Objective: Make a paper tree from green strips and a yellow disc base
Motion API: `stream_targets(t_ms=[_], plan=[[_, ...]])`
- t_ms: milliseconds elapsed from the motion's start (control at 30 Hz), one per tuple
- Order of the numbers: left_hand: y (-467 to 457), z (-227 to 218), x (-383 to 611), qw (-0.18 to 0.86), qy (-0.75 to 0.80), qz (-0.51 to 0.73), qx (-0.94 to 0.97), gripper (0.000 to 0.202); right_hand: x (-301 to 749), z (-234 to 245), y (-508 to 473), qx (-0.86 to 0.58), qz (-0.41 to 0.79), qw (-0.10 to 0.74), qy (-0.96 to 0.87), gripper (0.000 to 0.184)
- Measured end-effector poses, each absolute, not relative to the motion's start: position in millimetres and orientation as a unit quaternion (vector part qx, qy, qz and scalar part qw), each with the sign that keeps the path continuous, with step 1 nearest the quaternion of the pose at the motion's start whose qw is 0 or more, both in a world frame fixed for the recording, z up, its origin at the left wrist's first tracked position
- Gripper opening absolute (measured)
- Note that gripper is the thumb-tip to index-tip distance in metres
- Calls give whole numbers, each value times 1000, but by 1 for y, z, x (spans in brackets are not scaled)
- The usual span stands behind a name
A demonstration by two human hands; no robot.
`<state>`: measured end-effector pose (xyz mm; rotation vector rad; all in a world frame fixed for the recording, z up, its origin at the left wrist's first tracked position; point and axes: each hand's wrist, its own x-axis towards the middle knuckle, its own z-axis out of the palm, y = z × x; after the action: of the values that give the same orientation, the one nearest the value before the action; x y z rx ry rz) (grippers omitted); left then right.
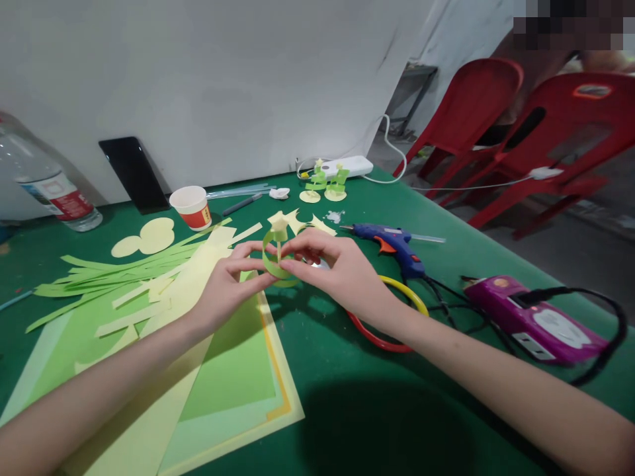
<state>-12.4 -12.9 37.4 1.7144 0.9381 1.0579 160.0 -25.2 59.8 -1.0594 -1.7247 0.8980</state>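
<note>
Between both hands is a small paper tree [278, 246]: a yellow star on a thin stem, with a green paper strip curling around it. My left hand [231, 281] pinches the strip from the left with thumb and fingers. From the right, my right hand [337, 264] closes thumb and fingertips on the stem and strip. Two similar paper trees [336, 182] stand on round yellow bases farther back. Pale yellow paper scraps [320, 225] lie just behind the hands. A blue glue gun [389, 239] with an orange trigger rests to the right.
Green paper strips [99, 274] and stacked sheets [233, 377] cover the left side. A paper cup [192, 206], phone [133, 175] and bottle [54, 185] stand behind them. At right are a purple power strip [538, 320], black cables, a rolled tape ring [380, 342] and red chairs [570, 125].
</note>
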Motion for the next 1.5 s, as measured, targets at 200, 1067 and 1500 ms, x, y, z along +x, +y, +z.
stream_targets(t_ms=[200, 1067, 1500], plan=[[-12, 19, -19, 434, 418, 436, 668, 7, 167, 61, -21, -443, 297, 440, -722, 14], [-14, 5, -17, 511, 429, 422, 614, 5, 158, 36, -16, -449, 326, 359, -750, 8], [-14, 8, -16, 541, 422, 390, 614, 7, 157, 34, -14, -471, 389, 353, -709, 10]])
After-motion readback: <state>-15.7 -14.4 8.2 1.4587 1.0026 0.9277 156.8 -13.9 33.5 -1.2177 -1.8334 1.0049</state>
